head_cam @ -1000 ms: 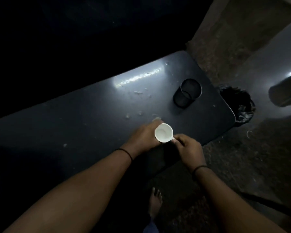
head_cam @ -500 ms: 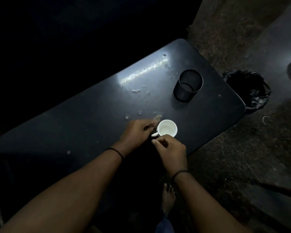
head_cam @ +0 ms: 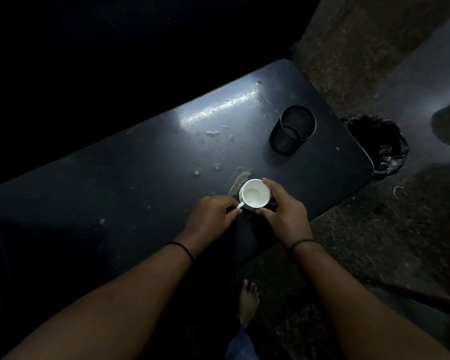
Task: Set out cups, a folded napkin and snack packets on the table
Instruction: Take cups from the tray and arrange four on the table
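One white cup [head_cam: 255, 194] stands upright near the worktop's [head_cam: 115, 190] near edge. The left hand [head_cam: 211, 216] pinches its handle; the right hand [head_cam: 283, 211] cups its side. No further cups, napkin or snack packets are visible: task judged barely begun.

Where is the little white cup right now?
In the head view the white cup stands near the front edge of the dark table, between the left hand, pinching its handle, and the right hand, with the black mesh holder behind it.
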